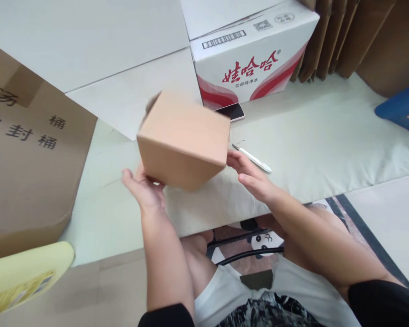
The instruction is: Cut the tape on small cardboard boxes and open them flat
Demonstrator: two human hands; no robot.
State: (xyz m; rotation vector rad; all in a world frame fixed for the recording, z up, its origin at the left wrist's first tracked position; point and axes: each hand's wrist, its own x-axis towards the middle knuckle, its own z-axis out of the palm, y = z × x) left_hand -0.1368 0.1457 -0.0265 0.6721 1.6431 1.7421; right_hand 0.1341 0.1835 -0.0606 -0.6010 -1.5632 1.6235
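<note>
A small brown cardboard box (186,131) is tilted above the pale cloth, slightly blurred. My left hand (145,188) bears it from below at its lower left corner, with the thumb sticking out to the side and the fingers partly hidden under the box. Close to the box's right corner is my right hand (250,175), open, its fingers stretched out; whether the fingertips touch the cardboard I cannot tell. Just beyond that hand a white craft knife (254,159) lies on the cloth. Behind the box a phone (236,112) with a dark screen is partly covered.
A white and red water carton (252,63) stands at the back beside a large white box (122,50). Folded cardboard (341,36) leans at the back right, near a blue object (404,109). At left are a big printed carton (30,159) and a yellow container (30,274).
</note>
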